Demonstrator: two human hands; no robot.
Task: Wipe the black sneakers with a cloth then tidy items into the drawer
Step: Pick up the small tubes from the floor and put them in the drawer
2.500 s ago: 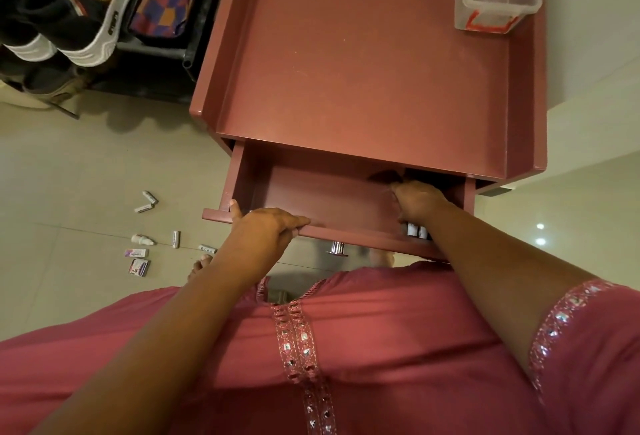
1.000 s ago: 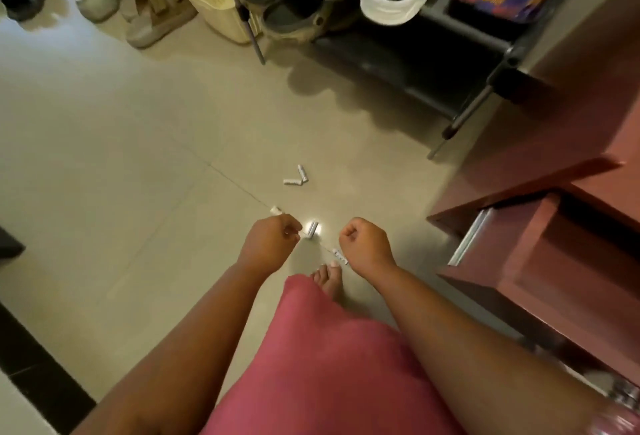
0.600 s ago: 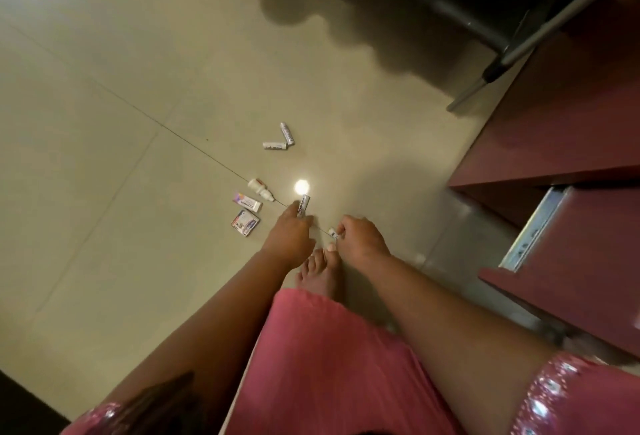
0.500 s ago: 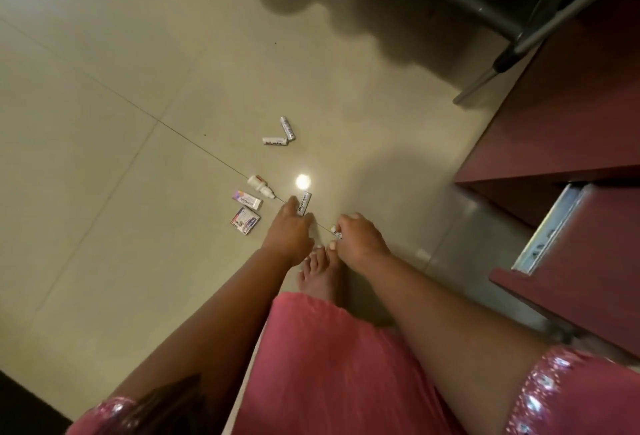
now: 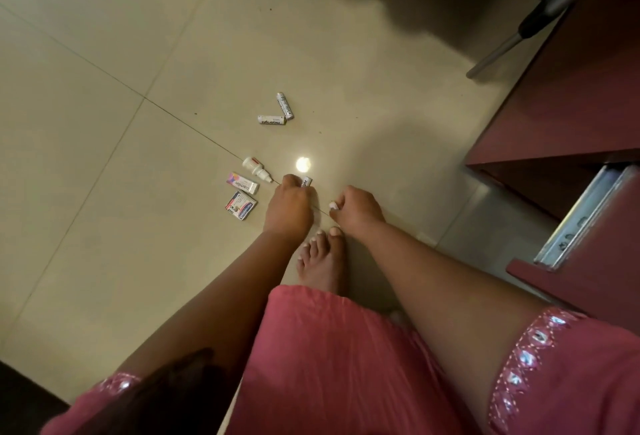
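Small items lie scattered on the beige tiled floor. My left hand (image 5: 288,208) is closed around a white battery (image 5: 306,181) whose end sticks out past my fingers. My right hand (image 5: 356,208) is curled around another white battery (image 5: 333,205), only its tip showing. Two more white batteries (image 5: 277,115) lie in a V farther out. A small white dropper bottle (image 5: 255,168), a Camlin box (image 5: 243,184) and a small blue and white box (image 5: 241,209) lie just left of my left hand. The open maroon drawer (image 5: 595,244) is at the right. The sneakers are out of view.
The maroon cabinet (image 5: 568,102) stands at the right, with a metal drawer rail (image 5: 581,216) showing. A shoe rack's grey leg (image 5: 512,40) slants down at the top right. My bare foot (image 5: 322,261) rests between my arms. A bright light reflection (image 5: 303,164) shines on the tile.
I have turned from the open drawer and bent down to the floor. Both hands reached the batteries beside my foot and have closed on one each.
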